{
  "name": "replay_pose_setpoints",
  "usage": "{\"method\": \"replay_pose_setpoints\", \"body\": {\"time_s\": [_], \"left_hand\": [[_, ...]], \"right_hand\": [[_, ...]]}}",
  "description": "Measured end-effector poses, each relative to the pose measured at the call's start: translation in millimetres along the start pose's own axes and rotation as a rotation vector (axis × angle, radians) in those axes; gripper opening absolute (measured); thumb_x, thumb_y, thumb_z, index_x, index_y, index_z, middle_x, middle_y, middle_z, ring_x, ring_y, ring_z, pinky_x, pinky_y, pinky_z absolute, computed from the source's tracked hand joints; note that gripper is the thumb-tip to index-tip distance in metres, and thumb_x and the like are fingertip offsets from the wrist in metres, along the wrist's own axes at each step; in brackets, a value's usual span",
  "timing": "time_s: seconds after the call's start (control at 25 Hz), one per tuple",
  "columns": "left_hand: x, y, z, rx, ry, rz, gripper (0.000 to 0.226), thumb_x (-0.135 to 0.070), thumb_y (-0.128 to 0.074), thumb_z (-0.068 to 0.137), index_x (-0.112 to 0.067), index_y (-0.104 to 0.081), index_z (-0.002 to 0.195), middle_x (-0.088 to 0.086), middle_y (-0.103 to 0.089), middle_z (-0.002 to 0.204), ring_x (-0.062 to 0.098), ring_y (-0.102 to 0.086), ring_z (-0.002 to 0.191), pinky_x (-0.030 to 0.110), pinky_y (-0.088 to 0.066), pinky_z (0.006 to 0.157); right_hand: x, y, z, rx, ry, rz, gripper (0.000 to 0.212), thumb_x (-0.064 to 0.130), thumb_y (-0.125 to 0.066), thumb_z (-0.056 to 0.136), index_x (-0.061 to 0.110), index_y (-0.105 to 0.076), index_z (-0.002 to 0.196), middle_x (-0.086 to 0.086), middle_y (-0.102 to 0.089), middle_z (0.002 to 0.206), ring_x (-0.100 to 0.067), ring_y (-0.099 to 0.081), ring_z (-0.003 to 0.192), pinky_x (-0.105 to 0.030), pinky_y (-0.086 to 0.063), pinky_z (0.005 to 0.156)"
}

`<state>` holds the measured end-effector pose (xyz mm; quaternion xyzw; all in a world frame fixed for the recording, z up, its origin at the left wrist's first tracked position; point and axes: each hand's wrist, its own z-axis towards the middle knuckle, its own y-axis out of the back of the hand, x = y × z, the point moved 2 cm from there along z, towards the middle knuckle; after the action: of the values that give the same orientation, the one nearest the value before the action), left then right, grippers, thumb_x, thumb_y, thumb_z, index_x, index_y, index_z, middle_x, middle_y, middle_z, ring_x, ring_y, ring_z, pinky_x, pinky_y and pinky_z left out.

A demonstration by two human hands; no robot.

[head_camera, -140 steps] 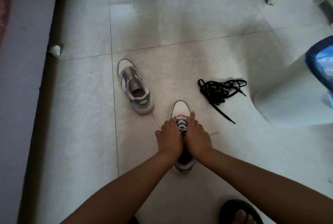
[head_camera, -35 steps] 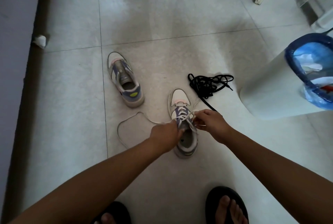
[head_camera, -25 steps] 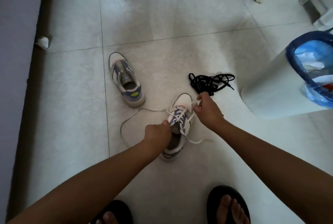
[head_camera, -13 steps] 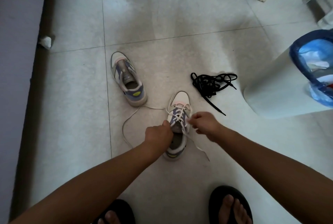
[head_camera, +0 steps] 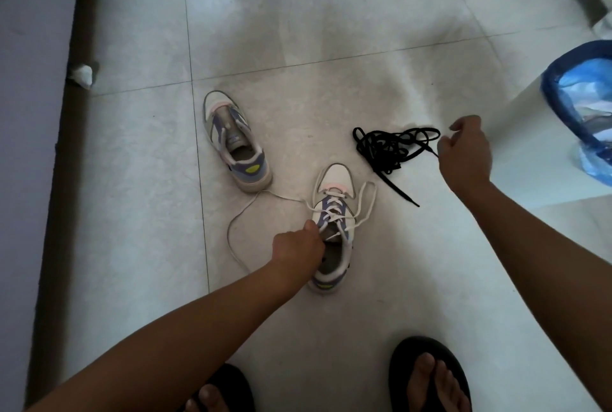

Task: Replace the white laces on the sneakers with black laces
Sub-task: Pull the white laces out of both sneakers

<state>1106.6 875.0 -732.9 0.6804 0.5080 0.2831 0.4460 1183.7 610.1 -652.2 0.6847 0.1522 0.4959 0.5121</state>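
Pinning the laced sneaker (head_camera: pixel 332 239) at frame centre with left hand (head_camera: pixel 298 247) gripping its tongue, right hand (head_camera: pixel 465 150) fingers curled, seemingly pinching the white lace (head_camera: pixel 366 203): pulling steadily outward, eyelet by eyelet.

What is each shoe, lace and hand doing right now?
Near sneaker: upright on floor, white lace half pulled out.
Far sneaker: upright on floor, no lace.
White lace: loose, trailing on floor both sides.
Black laces: tangled heap on floor, unused.
Left hand: grips the near sneaker's opening.
Right hand: raised, fingers curled, beside the black laces; whether it pinches anything is unclear.
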Motion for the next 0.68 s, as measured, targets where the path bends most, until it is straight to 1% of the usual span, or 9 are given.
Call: {"method": "replay_pose_setpoints", "body": {"time_s": [0.08, 0.16, 0.24, 0.28, 0.36, 0.48, 0.52, 0.56, 0.68], "left_hand": [[0, -1, 1, -0.004, 0.025, -0.041, 0.021, -0.025, -0.034, 0.099, -0.012, -0.042, 0.112, 0.007, -0.067, 0.101, 0.026, -0.066, 0.089, 0.027, -0.038, 0.067], [-1, -2, 3, -0.003, 0.035, -0.062, 0.02, -0.027, -0.033, 0.099, -0.013, -0.042, 0.111, 0.007, -0.068, 0.099, 0.025, -0.066, 0.087, 0.027, -0.036, 0.064], [-2, -4, 4, -0.026, 0.044, -0.061, 0.022, -0.028, -0.033, 0.098, -0.012, -0.043, 0.111, 0.007, -0.068, 0.099, 0.026, -0.067, 0.087, 0.027, -0.034, 0.063], [-2, -5, 4, -0.036, 0.048, -0.05, 0.023, -0.028, -0.033, 0.098, -0.012, -0.043, 0.111, 0.007, -0.068, 0.099, 0.027, -0.067, 0.087, 0.027, -0.034, 0.063], [0, -7, 3, -0.044, 0.043, -0.026, 0.023, -0.028, -0.033, 0.098, -0.012, -0.043, 0.111, 0.007, -0.068, 0.1, 0.027, -0.067, 0.088, 0.028, -0.033, 0.063], [1, -8, 4, -0.049, 0.015, 0.011, 0.023, -0.028, -0.032, 0.098, -0.012, -0.043, 0.111, 0.008, -0.068, 0.1, 0.027, -0.067, 0.088, 0.029, -0.033, 0.062], [1, -9, 4, -0.049, 0.015, 0.007, 0.024, -0.028, -0.032, 0.098, -0.012, -0.043, 0.111, 0.008, -0.068, 0.1, 0.027, -0.066, 0.089, 0.029, -0.033, 0.063], [0, -9, 4, -0.047, 0.022, -0.004, 0.024, -0.028, -0.032, 0.098, -0.012, -0.043, 0.111, 0.008, -0.068, 0.101, 0.027, -0.066, 0.089, 0.029, -0.033, 0.063], [-1, -8, 4, -0.046, 0.024, 0.007, 0.023, -0.028, -0.032, 0.098, -0.012, -0.043, 0.11, 0.007, -0.068, 0.099, 0.027, -0.067, 0.087, 0.029, -0.033, 0.062]], "right_hand": [[3, -14, -18, 0.319, -0.175, 0.137, 0.012, 0.018, -0.053, 0.092, 0.005, -0.052, 0.092, -0.014, -0.057, 0.084, -0.025, -0.051, 0.069, -0.032, -0.041, 0.064], [11, -39, -64, 0.845, -0.432, 0.184, 0.032, 0.034, -0.05, 0.095, 0.007, -0.055, 0.079, -0.013, -0.057, 0.073, -0.02, -0.046, 0.055, -0.024, -0.037, 0.054], [16, -57, -109, 1.161, -0.569, 0.214, 0.036, 0.04, -0.053, 0.093, 0.009, -0.058, 0.076, -0.006, -0.055, 0.062, -0.015, -0.044, 0.05, -0.02, -0.035, 0.049], [15, -65, -120, 1.185, -0.573, 0.258, 0.031, 0.035, -0.057, 0.092, 0.01, -0.058, 0.074, -0.005, -0.053, 0.059, -0.013, -0.042, 0.048, -0.02, -0.034, 0.047], [11, -73, -118, 1.034, -0.496, 0.34, 0.021, 0.015, -0.057, 0.09, 0.01, -0.055, 0.07, -0.007, -0.051, 0.06, -0.014, -0.04, 0.048, -0.02, -0.031, 0.044], [-4, -55, -65, 0.492, -0.413, 0.266, 0.015, 0.007, -0.05, 0.089, 0.006, -0.052, 0.074, -0.015, -0.054, 0.07, -0.021, -0.044, 0.054, -0.028, -0.036, 0.052], [-11, -46, -50, 0.405, -0.415, 0.239, 0.014, 0.009, -0.05, 0.088, 0.005, -0.051, 0.075, -0.015, -0.054, 0.072, -0.022, -0.044, 0.056, -0.029, -0.037, 0.054], [-15, -42, -44, 0.428, -0.451, 0.249, 0.016, 0.011, -0.05, 0.088, 0.005, -0.051, 0.073, -0.014, -0.054, 0.071, -0.021, -0.043, 0.055, -0.027, -0.037, 0.053], [-3, -55, -83, 0.901, -0.699, 0.332, 0.028, 0.025, -0.052, 0.092, 0.009, -0.052, 0.07, -0.004, -0.045, 0.053, -0.013, -0.033, 0.042, -0.017, -0.031, 0.042]]}}
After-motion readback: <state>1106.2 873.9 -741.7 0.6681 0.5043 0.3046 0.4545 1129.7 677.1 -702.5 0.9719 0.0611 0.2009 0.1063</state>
